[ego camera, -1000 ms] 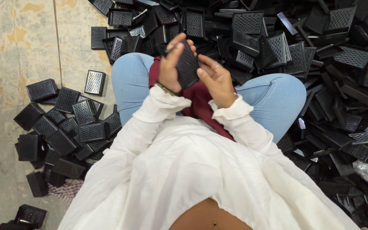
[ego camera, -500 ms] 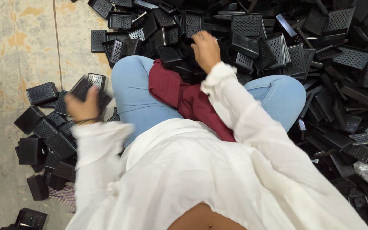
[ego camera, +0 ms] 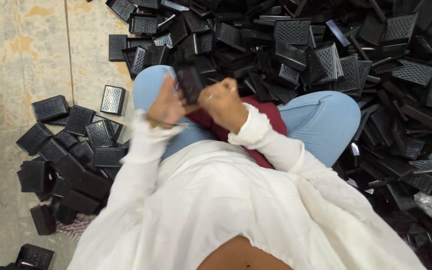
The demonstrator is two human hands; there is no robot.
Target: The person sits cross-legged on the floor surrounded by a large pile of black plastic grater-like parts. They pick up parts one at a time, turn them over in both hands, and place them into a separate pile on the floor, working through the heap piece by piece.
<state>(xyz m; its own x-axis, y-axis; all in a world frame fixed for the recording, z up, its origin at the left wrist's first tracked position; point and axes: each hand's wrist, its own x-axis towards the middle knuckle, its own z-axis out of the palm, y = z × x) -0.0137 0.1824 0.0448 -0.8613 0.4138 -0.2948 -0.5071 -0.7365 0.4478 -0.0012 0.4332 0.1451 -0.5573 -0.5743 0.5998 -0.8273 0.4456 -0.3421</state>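
Both hands, left hand (ego camera: 166, 105) and right hand (ego camera: 222, 102), raised over the lap (blurred), fingers gripping a black grille piece (ego camera: 190, 84).

Both hands up over the lap, left hand (ego camera: 166, 105) and right hand (ego camera: 223, 102) gripping one black perforated part (ego camera: 190, 84) between them, big heap of black parts (ego camera: 326, 55) ahead, smaller pile (ego camera: 71, 150) on the floor (ego camera: 21, 55) at the left
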